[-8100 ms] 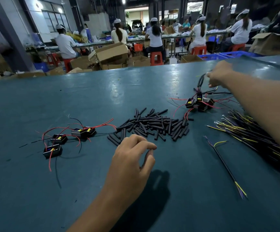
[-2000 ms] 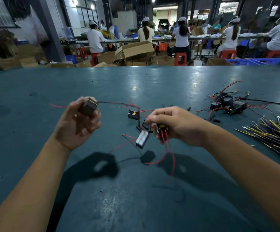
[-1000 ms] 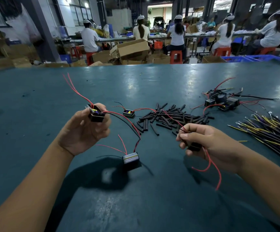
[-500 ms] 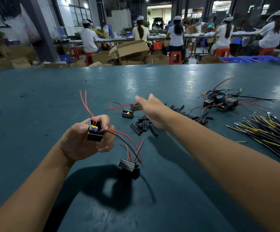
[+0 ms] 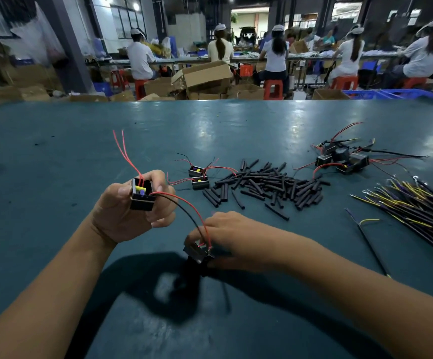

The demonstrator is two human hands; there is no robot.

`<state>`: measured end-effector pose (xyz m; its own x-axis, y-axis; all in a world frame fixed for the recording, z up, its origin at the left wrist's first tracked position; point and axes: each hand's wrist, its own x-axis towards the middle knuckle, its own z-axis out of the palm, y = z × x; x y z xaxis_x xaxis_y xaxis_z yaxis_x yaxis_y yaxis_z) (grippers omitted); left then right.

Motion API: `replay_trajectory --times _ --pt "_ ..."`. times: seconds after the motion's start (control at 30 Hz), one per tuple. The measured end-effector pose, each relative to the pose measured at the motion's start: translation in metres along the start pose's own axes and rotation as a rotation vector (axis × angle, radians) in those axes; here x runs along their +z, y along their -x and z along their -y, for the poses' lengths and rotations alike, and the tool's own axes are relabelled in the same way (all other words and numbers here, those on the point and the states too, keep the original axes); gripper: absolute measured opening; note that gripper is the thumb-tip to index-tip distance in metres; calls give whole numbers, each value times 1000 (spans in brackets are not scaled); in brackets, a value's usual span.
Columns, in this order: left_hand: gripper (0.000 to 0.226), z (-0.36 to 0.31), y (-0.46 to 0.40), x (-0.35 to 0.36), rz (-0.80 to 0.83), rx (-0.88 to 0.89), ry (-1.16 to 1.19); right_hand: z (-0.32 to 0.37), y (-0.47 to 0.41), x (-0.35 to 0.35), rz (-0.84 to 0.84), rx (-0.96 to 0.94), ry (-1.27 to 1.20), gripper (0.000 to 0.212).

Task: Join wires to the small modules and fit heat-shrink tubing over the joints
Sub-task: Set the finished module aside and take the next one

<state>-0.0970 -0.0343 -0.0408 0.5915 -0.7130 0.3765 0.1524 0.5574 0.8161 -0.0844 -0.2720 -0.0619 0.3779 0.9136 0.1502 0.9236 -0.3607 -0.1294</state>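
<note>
Left hand (image 5: 129,216) clamped on a small black box-shaped module (image 5: 142,195), right hand (image 5: 232,239) pinching a second black module (image 5: 198,252) low between fingertips, tangled thin red and black leads (image 5: 184,203) strung between, liable to snag or tear loose if pulled apart.

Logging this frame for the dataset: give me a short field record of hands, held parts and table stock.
left hand: grips a small black module, raised, red wires pointing up
right hand: pinches a second module low over the table
link: red and black wires run between the two held modules
loose modules: pair left of the tubing, cluster far right
heat-shrink tubing: black cut pieces piled mid-table
wire bundle: dark leads with yellow, right edge
</note>
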Motion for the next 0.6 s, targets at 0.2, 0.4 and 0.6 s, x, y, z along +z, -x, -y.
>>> replay_trajectory --times 0.2,0.4,0.6 --pt "28 -1 4 -5 -14 -6 36 7 8 -16 -49 43 -57 37" --pt "34 2 10 -13 -278 -82 -509 -14 73 -62 105 286 131 45" --pt "28 26 -10 -9 -359 -319 -1013 -24 106 -53 280 494 207 51"
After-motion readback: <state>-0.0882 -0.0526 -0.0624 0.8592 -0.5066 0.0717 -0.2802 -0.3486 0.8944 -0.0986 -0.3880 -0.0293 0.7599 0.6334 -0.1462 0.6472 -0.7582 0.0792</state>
